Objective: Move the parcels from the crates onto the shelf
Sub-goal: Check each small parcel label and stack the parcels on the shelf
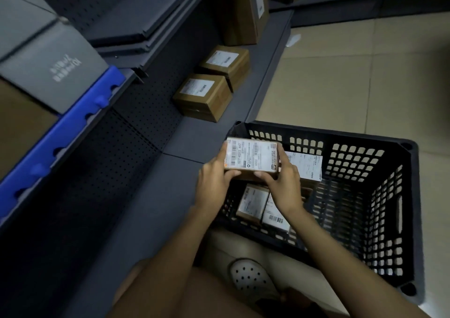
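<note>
A small brown parcel (252,156) with a white label on top is held above the left rim of the black plastic crate (389,196). My left hand (214,179) grips its left side and my right hand (283,184) grips its right side, thumbs on the near edge. Inside the crate lie more labelled parcels: one at the back (307,165) and two at the bottom (252,202), (276,216). The grey bottom shelf (155,196) runs along the left, right beside the crate.
Two brown parcels (203,97), (225,63) sit on the bottom shelf further back, with a tall box (246,8) behind them. An upper shelf with a blue edge (73,128) carries a grey box (53,67). A white shoe (250,278) is on the tiled floor.
</note>
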The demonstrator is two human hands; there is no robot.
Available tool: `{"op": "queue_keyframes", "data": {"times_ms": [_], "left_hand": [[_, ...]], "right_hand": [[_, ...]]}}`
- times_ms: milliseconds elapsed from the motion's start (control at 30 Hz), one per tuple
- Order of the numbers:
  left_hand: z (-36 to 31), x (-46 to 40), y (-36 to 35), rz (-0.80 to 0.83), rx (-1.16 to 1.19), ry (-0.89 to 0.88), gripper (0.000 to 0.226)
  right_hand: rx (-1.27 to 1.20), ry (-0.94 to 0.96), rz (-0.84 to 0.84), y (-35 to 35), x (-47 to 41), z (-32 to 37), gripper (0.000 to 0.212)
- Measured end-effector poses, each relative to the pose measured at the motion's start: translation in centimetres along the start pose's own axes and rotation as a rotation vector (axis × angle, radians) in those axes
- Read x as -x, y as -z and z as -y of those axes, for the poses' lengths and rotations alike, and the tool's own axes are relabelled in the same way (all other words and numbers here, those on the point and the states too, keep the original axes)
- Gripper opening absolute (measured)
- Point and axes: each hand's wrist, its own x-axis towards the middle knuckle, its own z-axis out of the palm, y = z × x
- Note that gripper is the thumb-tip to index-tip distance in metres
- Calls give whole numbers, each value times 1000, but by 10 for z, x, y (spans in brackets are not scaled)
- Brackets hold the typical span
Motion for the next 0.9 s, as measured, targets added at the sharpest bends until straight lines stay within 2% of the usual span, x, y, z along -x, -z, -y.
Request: {"op": "queue_keyframes", "data": {"times_ms": [133, 200, 400, 600, 900], "left_hand": [[-23, -5, 56, -114, 46, -9, 84], [-37, 9, 116, -268, 55, -54, 85], [-57, 15, 165, -370, -3, -84, 83], [-77, 44, 262, -591, -34, -163, 84], [-87, 105, 385, -890, -90, -219, 81]], "right_hand": [[-55, 109, -36, 11, -17, 50, 92], [-84, 248, -55, 24, -11, 109, 92], [-168, 359, -34, 29, -19, 155, 91], [-204, 559, -73, 50, 2, 261, 91], [-317, 814, -20, 51, 53, 395, 89]]}}
